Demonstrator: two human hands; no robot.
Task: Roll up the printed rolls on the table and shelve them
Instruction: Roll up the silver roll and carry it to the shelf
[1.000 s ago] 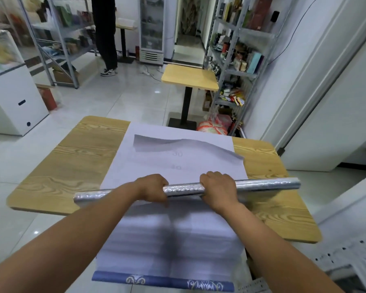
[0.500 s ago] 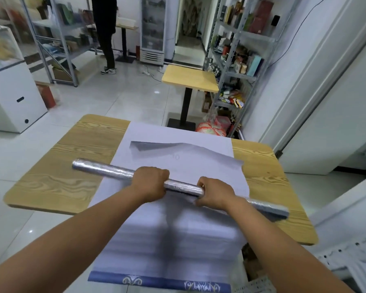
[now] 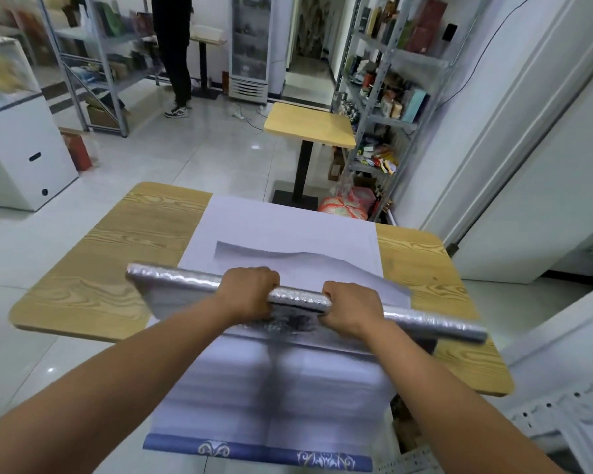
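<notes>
Far beyond the left hand [image 3: 250, 295], well apart from it: a small square table with a yellow wooden top on a black pedestal [image 3: 308, 124]. Farther back still, a tall white glass-door fridge [image 3: 250, 46], and just left of that a standing person in black clothes and black-and-white sneakers [image 3: 173, 46]. Far out to the left of the left hand, a white chest freezer with a glass lid [image 3: 18, 148], a red box [image 3: 77, 150] just beside it. Beyond the right hand [image 3: 351, 309], a red-orange bundled bag [image 3: 343, 208] on the glossy pale tiled floor [image 3: 185, 159].

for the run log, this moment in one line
left hand: grips roll; right hand: grips roll; roll: across sheet; sheet: on table
</notes>
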